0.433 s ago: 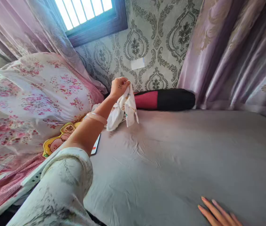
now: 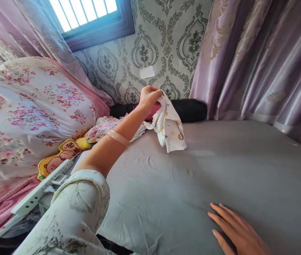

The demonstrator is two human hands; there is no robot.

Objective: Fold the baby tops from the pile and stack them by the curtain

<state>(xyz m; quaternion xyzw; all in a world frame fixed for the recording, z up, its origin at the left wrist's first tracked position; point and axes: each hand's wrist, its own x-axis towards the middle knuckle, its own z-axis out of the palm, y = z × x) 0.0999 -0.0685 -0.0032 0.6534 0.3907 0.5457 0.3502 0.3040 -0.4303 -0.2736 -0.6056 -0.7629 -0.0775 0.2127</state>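
Pinched in my left hand [image 2: 151,98] is a white printed cloth [image 2: 172,131], hanging down over the far part of the grey sheet [image 2: 193,177]. A pale bangle [image 2: 118,138] circles my left wrist. My right hand [image 2: 237,230] rests low at the right with its fingers spread, on or just above the sheet; it holds nothing. Behind the hanging cloth, a black and red roll [image 2: 190,110] lies against the wall, its middle partly hidden.
Floral bedding [image 2: 30,117] is heaped at the left, beside a yellow cartoon cushion [image 2: 56,163]. A white power strip [image 2: 42,187] runs along the left edge. Crumpled pink and white fabric [image 2: 105,126] lies behind my left forearm. Curtains [image 2: 246,71] hang at the right.
My left hand has moved right with the cloth, which now hangs away from the other fabric. My right hand has come further into view. The view has shifted slightly right.
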